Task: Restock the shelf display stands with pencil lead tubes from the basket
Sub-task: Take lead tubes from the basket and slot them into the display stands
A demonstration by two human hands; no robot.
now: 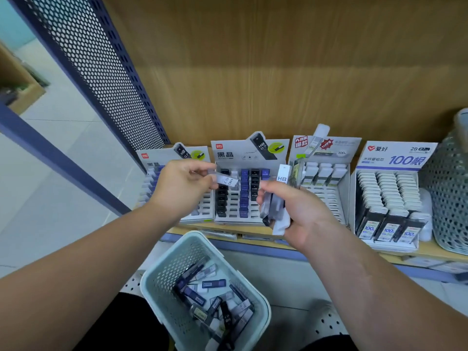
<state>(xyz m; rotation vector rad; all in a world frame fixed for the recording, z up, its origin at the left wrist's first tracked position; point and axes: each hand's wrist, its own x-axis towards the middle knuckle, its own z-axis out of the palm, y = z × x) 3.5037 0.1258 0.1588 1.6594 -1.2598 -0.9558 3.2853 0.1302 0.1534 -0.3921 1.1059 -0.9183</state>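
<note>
My left hand [181, 187] pinches one white HB 0.7 lead tube [226, 180] over the second display stand [249, 158], whose slots hold black, blue and white tubes. My right hand [295, 211] grips a bundle of several lead tubes [274, 206], one white HB tube sticking up. A pale green basket [162, 272] below the shelf edge holds several loose tubes. At far left stands the first display stand [174, 158], partly hidden by my left hand.
Two more stands sit to the right: a half-filled one [326, 173] and a full "100" stand [390, 198]. A perforated mesh bin [450, 188] stands at the right edge. A blue perforated panel [101, 72] rises at left. The shelf edge [253, 245] runs across.
</note>
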